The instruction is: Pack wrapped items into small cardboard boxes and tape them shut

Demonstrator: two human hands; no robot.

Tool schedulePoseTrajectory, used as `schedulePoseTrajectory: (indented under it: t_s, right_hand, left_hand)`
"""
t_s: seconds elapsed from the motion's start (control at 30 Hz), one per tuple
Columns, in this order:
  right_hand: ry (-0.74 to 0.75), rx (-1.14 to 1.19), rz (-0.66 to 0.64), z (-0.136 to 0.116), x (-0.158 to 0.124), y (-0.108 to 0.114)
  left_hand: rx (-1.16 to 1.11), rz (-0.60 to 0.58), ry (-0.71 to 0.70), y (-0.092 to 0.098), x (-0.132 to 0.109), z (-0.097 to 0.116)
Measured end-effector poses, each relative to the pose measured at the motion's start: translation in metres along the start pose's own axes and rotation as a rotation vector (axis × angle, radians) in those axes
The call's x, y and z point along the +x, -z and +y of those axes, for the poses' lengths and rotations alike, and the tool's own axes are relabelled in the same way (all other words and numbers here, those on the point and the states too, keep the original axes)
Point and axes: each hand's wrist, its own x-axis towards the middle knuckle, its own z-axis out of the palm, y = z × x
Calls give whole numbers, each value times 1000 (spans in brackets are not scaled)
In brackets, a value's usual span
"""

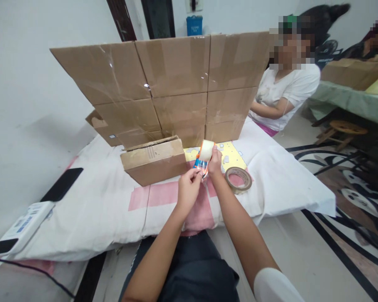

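Observation:
In the head view my right hand (215, 161) is wrapped round a tape dispenser (207, 150), blue and orange with a pale roll in it. The fingers of my left hand (189, 184) are pinched together at the dispenser's lower end, at what looks like the clear tape's loose end. A brown roll of packing tape (238, 179) lies flat on the table just right of my right wrist. Left of my hands sits a small closed cardboard box (156, 161). Behind them stands a tall cardboard panel (179, 84) in folded sections with shiny tape strips.
A white cloth with pink patches covers the table (113, 226). At the left edge lie a black phone-like slab (62, 184) and a white box (28, 222). A person in a white shirt (283, 90) sits beyond the right side; a wooden stool (348, 128) stands farther right.

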Motion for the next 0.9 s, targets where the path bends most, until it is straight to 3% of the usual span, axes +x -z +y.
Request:
schedulePoseTrajectory:
  t_s: [0.27,0.5,0.9]
  right_hand:
    - [-82,2,86,1,1,-3]
    - [-23,11,-73,-3,4,-1]
    - [4,23,-128,-5,2,-2]
  left_hand:
    - [-72,15,50,-1,-12,-3]
    - [-79,64,113,3,-22,-14]
    - [-42,81,77,12,-16,-37]
